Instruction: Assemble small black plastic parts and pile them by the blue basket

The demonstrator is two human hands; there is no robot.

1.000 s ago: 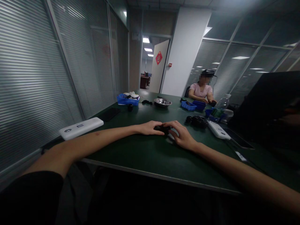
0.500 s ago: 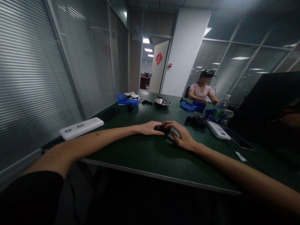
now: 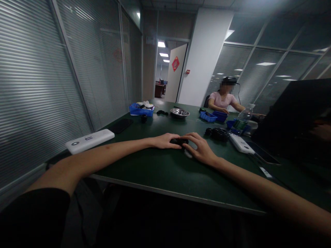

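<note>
Over the middle of the green table, a small black object point(image 3: 178, 141) lies between my two hands; its kind is too dark to make out. My left hand point(image 3: 165, 141) is closed on its left end, thumb toward me and fingers on the far side. On its right end are the thumb and fingers of my right hand point(image 3: 198, 147), curved in a pinch. A pale patch shows on the tabletop below the right thumb; I cannot tell whether it is a thing or a reflection.
A white power bank point(image 3: 90, 140) and a black phone-like slab point(image 3: 121, 126) lie left. Farther back are a blue bin point(image 3: 141, 111), a metal bowl point(image 3: 179, 116) and blue trays point(image 3: 208, 117). Black parts point(image 3: 217, 134) and a bottle point(image 3: 243, 119) stand right. A person point(image 3: 223, 100) sits opposite.
My right hand's fingers have shifted on the black object, the thumb moving up and left against it. More of the object's top shows. My left hand stays in place.
</note>
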